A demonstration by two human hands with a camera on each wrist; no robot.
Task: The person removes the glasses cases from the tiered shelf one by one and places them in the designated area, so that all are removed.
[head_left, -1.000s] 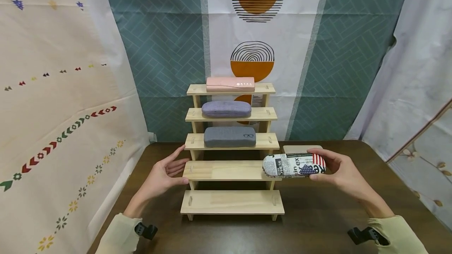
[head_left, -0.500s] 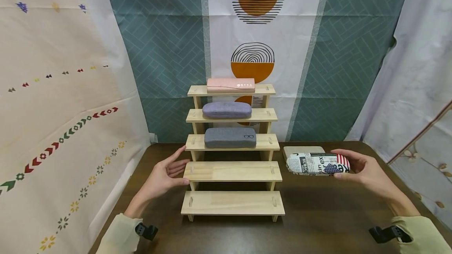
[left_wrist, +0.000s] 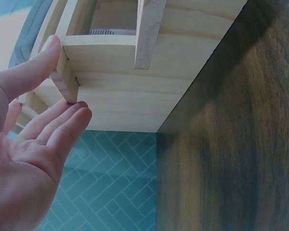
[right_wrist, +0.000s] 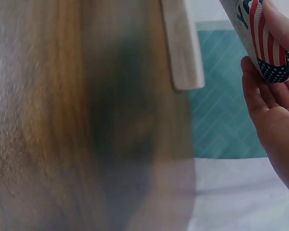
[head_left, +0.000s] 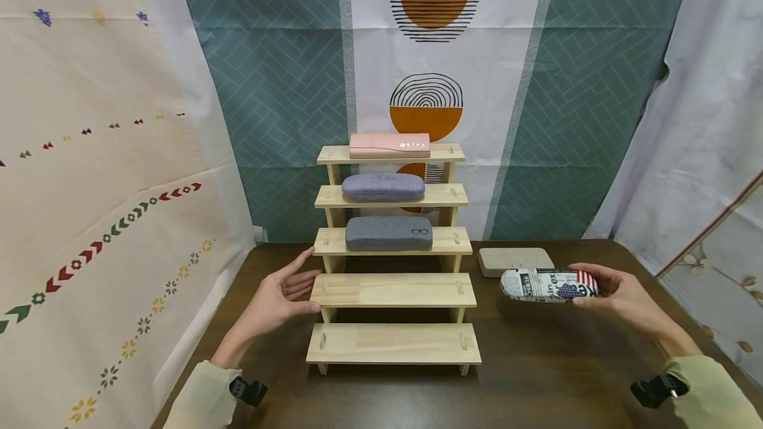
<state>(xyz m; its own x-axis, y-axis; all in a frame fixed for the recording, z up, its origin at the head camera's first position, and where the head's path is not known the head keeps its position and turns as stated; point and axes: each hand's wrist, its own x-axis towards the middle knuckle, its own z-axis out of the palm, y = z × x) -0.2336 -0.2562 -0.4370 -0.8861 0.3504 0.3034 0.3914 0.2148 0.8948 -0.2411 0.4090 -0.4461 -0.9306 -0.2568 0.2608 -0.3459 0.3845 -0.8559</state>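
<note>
While the person's right hand (head_left: 622, 293) held the newspaper-print glasses case (head_left: 549, 284) by its right end, fingers and thumb curled round it, the case hung level just above the dark wooden counter (head_left: 536, 376), off to the right of the wooden stepped stand (head_left: 393, 290). That grip was grasping the case firmly; in the right wrist view the fingers (right_wrist: 274, 17) lay over its flag-printed end (right_wrist: 260, 43). Just behind the case, a flat beige case (head_left: 515, 261) lay on the counter.

The left hand (head_left: 280, 296) was released, fingers straight, resting against the left end of the stand's second step from the bottom. In the left wrist view its thumb (left_wrist: 31, 67) lay on top of the board's edge and the fingertips (left_wrist: 72, 113) touched beneath it.

Higher on the stand sat three cases, one to a step: a dark grey case (head_left: 389, 234) with a small spectacles mark on the third step, a lilac-grey case (head_left: 383, 187) above it, and a pink case (head_left: 389, 145) on the top step. The two lowest steps carried nothing. Patterned cloths hung behind and to both sides.
</note>
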